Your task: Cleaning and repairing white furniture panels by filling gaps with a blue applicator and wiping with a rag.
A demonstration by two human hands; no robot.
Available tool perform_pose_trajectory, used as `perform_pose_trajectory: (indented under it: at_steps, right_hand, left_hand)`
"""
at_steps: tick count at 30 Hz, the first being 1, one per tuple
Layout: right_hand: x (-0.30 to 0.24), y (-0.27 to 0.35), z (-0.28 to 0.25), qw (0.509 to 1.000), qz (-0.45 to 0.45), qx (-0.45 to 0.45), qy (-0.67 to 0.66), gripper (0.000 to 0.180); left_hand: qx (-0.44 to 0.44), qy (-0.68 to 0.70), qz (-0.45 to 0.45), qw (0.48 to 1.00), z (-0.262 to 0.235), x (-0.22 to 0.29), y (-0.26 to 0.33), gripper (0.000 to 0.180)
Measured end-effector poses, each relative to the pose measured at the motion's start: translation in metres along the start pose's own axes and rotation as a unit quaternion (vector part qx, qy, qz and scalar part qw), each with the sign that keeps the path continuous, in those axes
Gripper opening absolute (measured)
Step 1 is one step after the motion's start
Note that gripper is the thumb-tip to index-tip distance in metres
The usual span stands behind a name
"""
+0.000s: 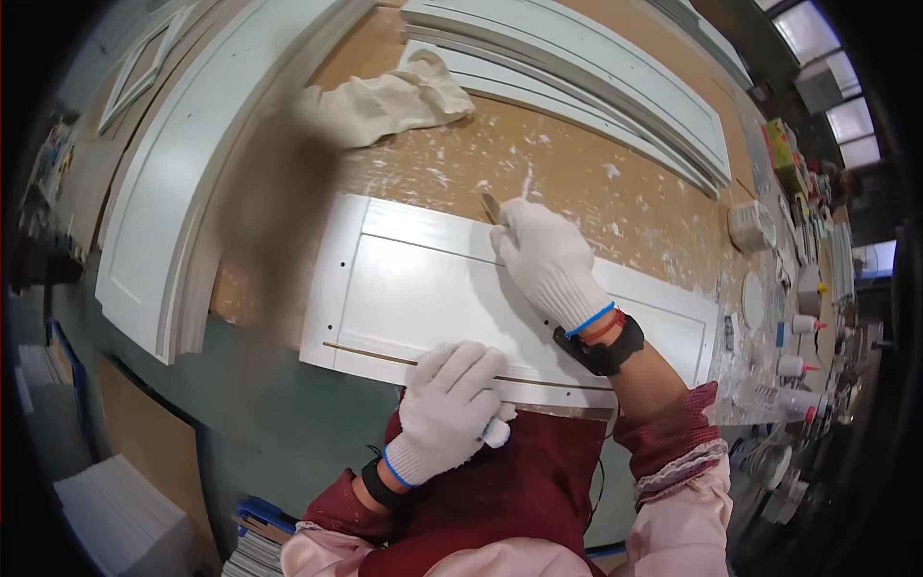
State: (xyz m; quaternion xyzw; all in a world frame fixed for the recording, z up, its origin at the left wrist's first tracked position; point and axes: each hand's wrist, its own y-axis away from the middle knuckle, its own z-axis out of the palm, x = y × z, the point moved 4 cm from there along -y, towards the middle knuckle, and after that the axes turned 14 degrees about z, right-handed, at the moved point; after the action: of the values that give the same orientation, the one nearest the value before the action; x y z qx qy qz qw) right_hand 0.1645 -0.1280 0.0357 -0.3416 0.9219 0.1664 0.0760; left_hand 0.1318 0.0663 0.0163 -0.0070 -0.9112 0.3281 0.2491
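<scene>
A white framed door panel (413,288) with small dark holes lies flat before me on the brown worktop. My right hand (546,255), in a white knit glove, is closed round a putty knife (491,206); only its narrow blade shows, near the panel's far edge. The handle is hidden in the glove. On the near edge of the panel rests my gloved left hand (450,413), fingers laid over the rim and slightly apart. Its thumb hangs just off that edge.
A cream cloth (394,101) lies beyond the panel. More white panels are stacked at the far side (586,58) and left (192,183). A white tub (752,226) and bottles (803,325) stand right. A brown blur (284,192) crosses the left.
</scene>
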Motion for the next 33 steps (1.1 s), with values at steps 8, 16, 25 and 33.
perform_pose_trajectory:
  at_steps: [8, 16, 25, 33]
  right_hand:
    - [0.138, 0.038, -0.025, 0.979, 0.159, 0.125, -0.038, 0.024]
    - [0.188, 0.046, -0.036, 0.979, 0.136, 0.142, -0.059, 0.022]
    - [0.004, 0.009, 0.008, 0.952, -0.287, 0.102, 0.007, 0.009]
    - [0.013, 0.004, 0.003, 0.958, -0.281, -0.053, 0.037, 0.011]
  left_hand:
    - [-0.016, -0.003, -0.024, 1.0, -0.006, 0.0, 0.0, 0.022]
    - [-0.037, -0.003, 0.014, 0.999, -0.003, 0.004, -0.009, 0.028]
    - [-0.03, 0.014, 0.034, 0.999, 0.003, 0.001, -0.009, 0.032]
    - [-0.016, 0.05, 0.033, 0.998, -0.001, -0.004, -0.006, 0.035]
